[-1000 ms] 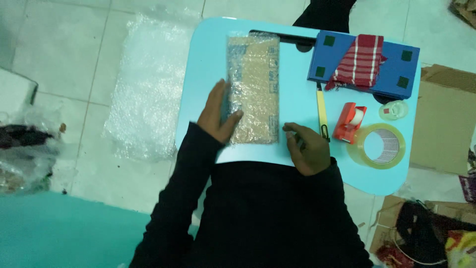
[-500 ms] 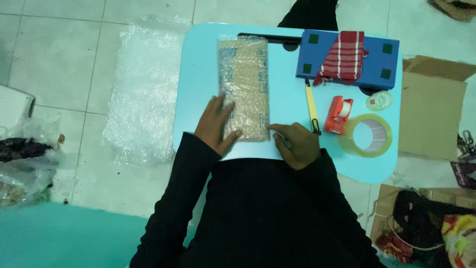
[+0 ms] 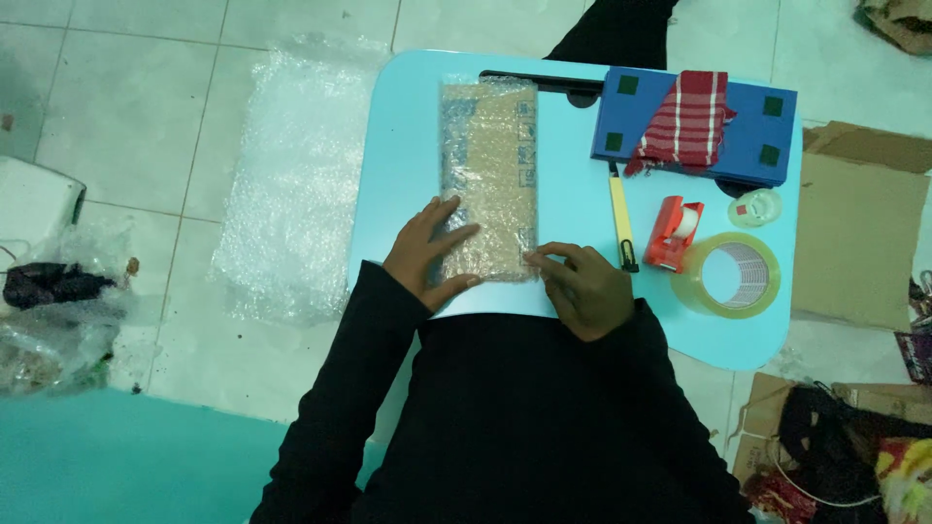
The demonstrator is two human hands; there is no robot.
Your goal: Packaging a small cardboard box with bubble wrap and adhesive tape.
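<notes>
A: What takes up most of the view?

B: The tiled floor [image 3: 126, 116], with a sheet of bubble wrap [image 3: 291, 184] spread on it at 9 o'clock from the desk [image 3: 398, 155]. The desk is pale blue and sits just in front of the person in black sleeves. Flat cardboard [image 3: 859, 233] lies at its 3 o'clock side.

A: And on the desk?

B: A long parcel [image 3: 490, 165] wrapped in bubble film lies lengthwise, running from 12 toward 6 o'clock. At its 3 o'clock, near the far edge, is a blue board [image 3: 748, 146] with a red striped cloth [image 3: 684, 121] draped on it.

A: Where are the hands?

B: Both are at the parcel's near end. The left hand [image 3: 427, 254] lies flat at the 7 o'clock corner, fingers spread open over the film, thumb along the near edge; it presses rather than grips. The right hand [image 3: 582, 286] is at the 5 o'clock corner, fingers curled, tips touching the parcel's edge. I cannot tell whether they pinch the film.

A: Smaller items?

B: At 3 o'clock from the right hand, a big roll of clear tape [image 3: 735, 275] lies flat. Just beside it at 9 o'clock stands a red tape dispenser [image 3: 672, 233]. Between that and the parcel is a yellow knife [image 3: 620, 213], pointing to 12. A small tape roll [image 3: 755, 207] sits at 12 o'clock from the big one.
</notes>
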